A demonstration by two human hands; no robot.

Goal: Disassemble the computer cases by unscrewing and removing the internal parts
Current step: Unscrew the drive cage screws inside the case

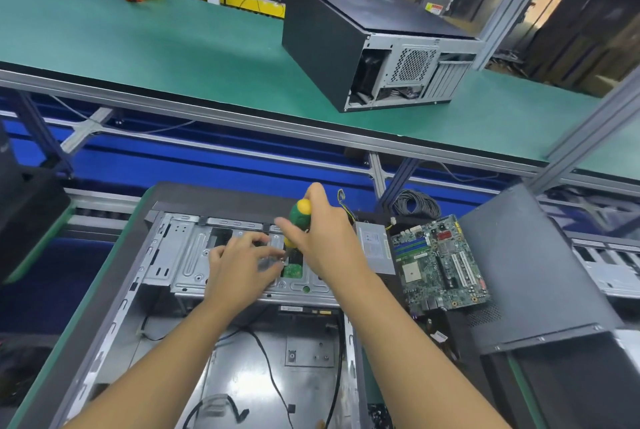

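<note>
The open grey steel computer case (114, 317) lies flat on the near green bench (38, 250), with its silver drive cage (187, 255) at the far end. The right hand (325, 238) is clamped round a green-and-yellow screwdriver (300, 215), tip down on the cage. The left hand (239, 266) rests beside the tip, fingers loosely apart. A green motherboard (440, 262) lies just right of the case.

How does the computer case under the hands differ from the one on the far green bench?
The near case lies open, its grey metal inside showing; the far case has dark panels on top and side. The right hand holds a screwdriver over the near case, while nobody touches the far case. Both have grey metal frames.
</note>
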